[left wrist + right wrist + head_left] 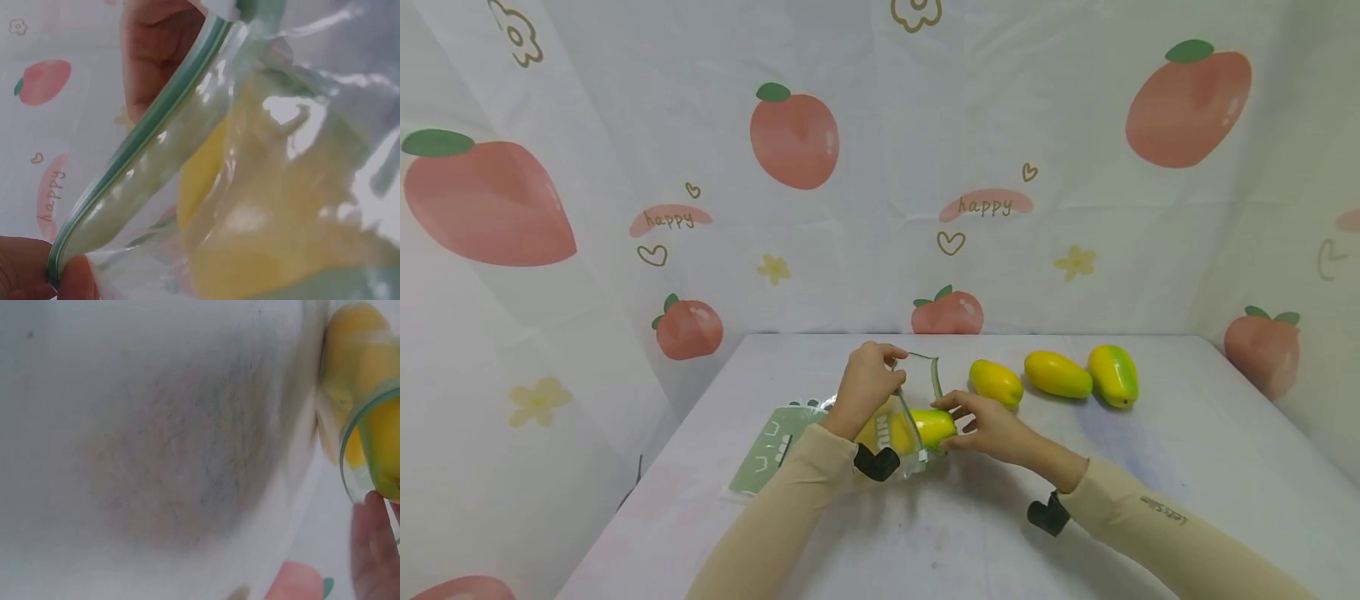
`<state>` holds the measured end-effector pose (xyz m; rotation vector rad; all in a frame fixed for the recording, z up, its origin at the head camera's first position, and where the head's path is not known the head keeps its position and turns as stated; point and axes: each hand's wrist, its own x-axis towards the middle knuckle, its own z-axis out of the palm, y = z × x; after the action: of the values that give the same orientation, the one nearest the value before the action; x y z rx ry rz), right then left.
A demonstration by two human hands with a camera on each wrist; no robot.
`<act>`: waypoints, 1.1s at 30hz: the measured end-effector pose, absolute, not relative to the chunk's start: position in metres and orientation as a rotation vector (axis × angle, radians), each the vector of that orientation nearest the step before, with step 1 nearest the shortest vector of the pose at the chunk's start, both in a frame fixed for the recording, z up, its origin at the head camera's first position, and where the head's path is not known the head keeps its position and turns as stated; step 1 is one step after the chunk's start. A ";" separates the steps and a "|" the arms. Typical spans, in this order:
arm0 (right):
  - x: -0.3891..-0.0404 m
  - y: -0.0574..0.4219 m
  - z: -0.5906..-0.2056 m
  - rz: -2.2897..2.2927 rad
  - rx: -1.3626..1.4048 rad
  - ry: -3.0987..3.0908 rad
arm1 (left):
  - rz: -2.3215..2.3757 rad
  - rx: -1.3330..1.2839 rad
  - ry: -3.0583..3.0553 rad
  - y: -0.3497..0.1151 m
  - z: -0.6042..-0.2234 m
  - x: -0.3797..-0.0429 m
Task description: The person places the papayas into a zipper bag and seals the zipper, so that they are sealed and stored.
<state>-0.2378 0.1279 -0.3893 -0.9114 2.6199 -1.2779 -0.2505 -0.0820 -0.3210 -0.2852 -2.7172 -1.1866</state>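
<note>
A clear zip bag [275, 250] with a green zip edge [150, 125] stands with its mouth facing right. My left hand [867, 383] pinches a top corner of that edge between thumb and fingers. Inside the mouth lies a yellow-green mango [934, 427], its right end still outside the rim. My right hand [988, 429] holds this end, fingers at the bag's rim and thumb lower down. In the right wrist view, the fingertips [375, 503] touch the mango's end. More yellow shows through the plastic farther inside the bag.
To the right behind my right hand lie three loose mangoes: one nearest the bag [996, 383], a middle one [1057, 375] and a greener one [1114, 377]. The bag's green printed part [760, 458] spreads left on the white table [970, 533]. A fruit-print curtain [865, 250] hangs behind.
</note>
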 end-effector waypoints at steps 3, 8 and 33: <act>-0.238 0.126 -0.389 -1.311 -0.875 2.601 | -1.175 -0.280 -2.717 -0.082 -0.321 -0.251; -0.239 0.124 -0.390 -1.375 -0.839 2.562 | -1.159 -0.257 -2.721 -0.081 -0.320 -0.251; -0.237 0.118 -0.383 -1.406 -0.926 2.439 | -1.184 -0.283 -2.699 -0.082 -0.317 -0.252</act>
<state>-0.2373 0.1176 -0.3833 -0.9263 2.4388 -1.4059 -0.2516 -0.0824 -0.3174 -0.2835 -2.6992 -1.1838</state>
